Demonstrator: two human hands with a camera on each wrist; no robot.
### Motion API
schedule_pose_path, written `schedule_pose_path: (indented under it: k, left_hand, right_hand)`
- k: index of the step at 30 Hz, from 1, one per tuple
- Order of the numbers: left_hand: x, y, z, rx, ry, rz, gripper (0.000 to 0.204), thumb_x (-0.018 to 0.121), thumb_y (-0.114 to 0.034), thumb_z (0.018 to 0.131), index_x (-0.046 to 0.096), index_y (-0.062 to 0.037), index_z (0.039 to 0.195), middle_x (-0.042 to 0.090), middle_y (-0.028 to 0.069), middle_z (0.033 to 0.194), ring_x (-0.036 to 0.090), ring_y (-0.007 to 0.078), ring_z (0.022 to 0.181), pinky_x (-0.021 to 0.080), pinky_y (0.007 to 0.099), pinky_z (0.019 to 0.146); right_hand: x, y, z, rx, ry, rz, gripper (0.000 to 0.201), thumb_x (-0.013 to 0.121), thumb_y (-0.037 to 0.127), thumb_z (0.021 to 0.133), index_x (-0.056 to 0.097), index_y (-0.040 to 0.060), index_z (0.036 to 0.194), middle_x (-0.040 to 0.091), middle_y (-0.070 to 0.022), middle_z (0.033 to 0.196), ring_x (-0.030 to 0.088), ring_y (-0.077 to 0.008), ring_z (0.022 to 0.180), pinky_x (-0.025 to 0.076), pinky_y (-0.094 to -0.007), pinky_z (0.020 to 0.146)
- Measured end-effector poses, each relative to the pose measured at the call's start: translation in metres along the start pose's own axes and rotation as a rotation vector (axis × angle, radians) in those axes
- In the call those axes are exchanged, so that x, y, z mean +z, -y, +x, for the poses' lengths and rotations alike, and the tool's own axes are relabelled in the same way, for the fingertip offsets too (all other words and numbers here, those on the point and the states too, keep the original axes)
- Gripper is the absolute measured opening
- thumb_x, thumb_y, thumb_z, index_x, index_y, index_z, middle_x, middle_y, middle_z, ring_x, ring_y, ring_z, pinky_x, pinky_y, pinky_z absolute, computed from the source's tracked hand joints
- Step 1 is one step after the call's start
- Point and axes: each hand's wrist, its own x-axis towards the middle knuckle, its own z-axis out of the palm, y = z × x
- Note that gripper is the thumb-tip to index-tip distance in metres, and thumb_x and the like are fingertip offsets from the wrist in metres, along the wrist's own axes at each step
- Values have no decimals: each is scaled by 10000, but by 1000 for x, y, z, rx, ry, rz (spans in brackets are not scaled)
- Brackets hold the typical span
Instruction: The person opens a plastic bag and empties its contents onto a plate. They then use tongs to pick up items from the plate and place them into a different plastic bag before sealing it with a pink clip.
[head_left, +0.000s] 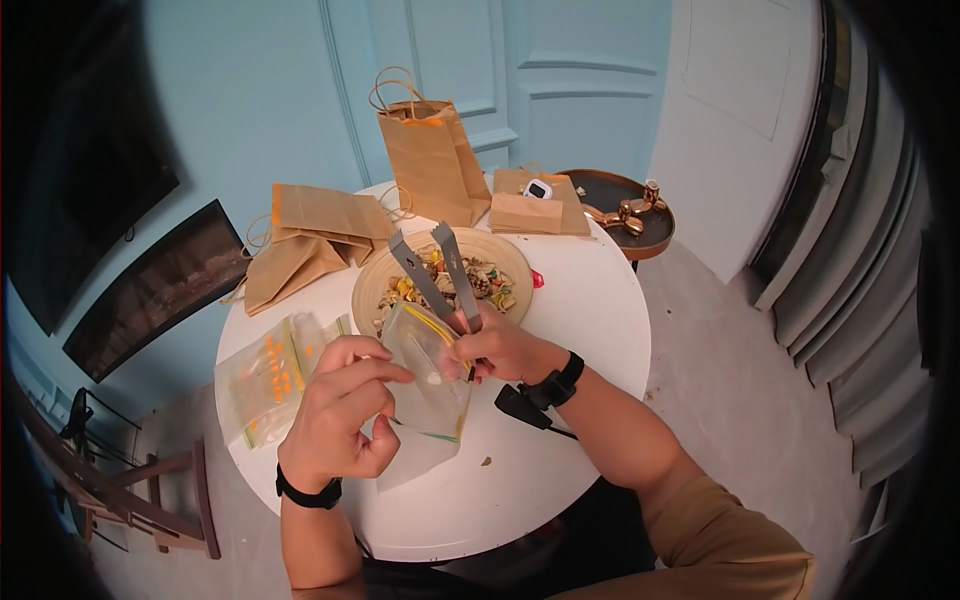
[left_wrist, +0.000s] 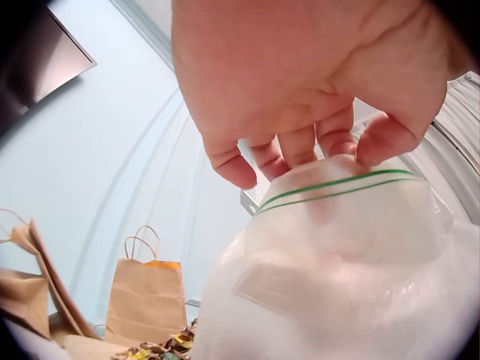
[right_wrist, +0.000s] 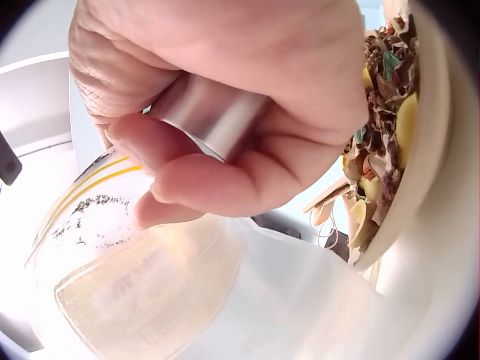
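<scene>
- Meanwhile, a soft, see-through zip bag (head_left: 420,398) is being held above a smooth white table (head_left: 590,290), on the near side of a round beige bowl (head_left: 371,282) heaped with crisp, curled dried leaves (right_wrist: 394,97).
- Flat metal tongs (head_left: 457,275) with jagged tips are being held over the bowl, their two arms spread apart.
- A stiff, creased brown paper bag (head_left: 425,160) is being shown upright behind the bowl, and limp, orange-printed pouches (head_left: 270,380) are being shown whole only in the head view.
- Green seal lines (left_wrist: 337,181) are being revealed close up by the left wrist view, while dark, smudgy print (right_wrist: 94,217) is being caught from the right wrist alone.
- The tongs are being grasped by the right hand (head_left: 500,345), its fingers curled round the metal and touching the zip bag's rim.
- The left hand (head_left: 340,415) is being seen at the bag's lip, fingers bent; whether plastic is being pinched cannot be told.
</scene>
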Motion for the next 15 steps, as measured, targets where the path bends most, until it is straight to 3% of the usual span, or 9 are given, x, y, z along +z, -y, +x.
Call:
schedule_pose_path:
  k: [5, 6, 9, 10, 13, 15]
  left_hand:
    - [-3, -10, -7, 72, -114, -160, 184, 486, -7, 520, 494, -98, 680, 544, 4, 613, 557, 223, 596, 419, 344, 655]
    - [-2, -13, -5, 138, -153, -147, 188, 495, -3, 541, 515, -106, 696, 494, 3, 584, 497, 194, 485, 405, 335, 634]
    - [-2, -26, -7, 119, -196, -148, 165, 536, -5, 582, 535, -113, 707, 485, -3, 569, 499, 194, 491, 390, 337, 610]
    - [-4, -27, -5, 129, -206, -146, 163, 641, -31, 608, 549, -112, 716, 476, -9, 558, 462, 191, 473, 376, 321, 622]
    - [-7, -24, -2, 88, -260, -94, 249, 733, -60, 599, 564, -108, 776, 485, -3, 574, 434, 197, 481, 361, 308, 642]
    - [-5, -17, -6, 65, -293, -100, 359, 798, -97, 594, 574, -99, 874, 519, 24, 672, 465, 197, 568, 380, 320, 674]
  right_hand:
    - [1, 1, 2, -8, -76, -73, 101, 606, 99, 787, 589, 32, 861, 639, -62, 717, 500, -71, 494, 402, -223, 443]
    - [0, -1, 3, -12, -95, -85, 103, 613, 96, 784, 582, 36, 863, 638, -60, 717, 500, -71, 493, 405, -223, 442]
    - [-2, -6, 6, 4, -100, -72, 132, 636, 92, 770, 572, 45, 876, 647, -58, 726, 503, -70, 489, 408, -223, 436]
    - [-3, -7, 6, 5, -97, -75, 136, 639, 94, 768, 574, 44, 876, 650, -56, 733, 504, -70, 489, 410, -225, 436]
    - [0, -4, 4, 9, -85, -69, 160, 653, 97, 764, 585, 34, 894, 656, -57, 742, 500, -72, 479, 414, -231, 433]
    - [3, -2, 2, 5, -71, -47, 193, 668, 94, 764, 600, 15, 927, 653, -64, 735, 489, -78, 459, 410, -239, 427]
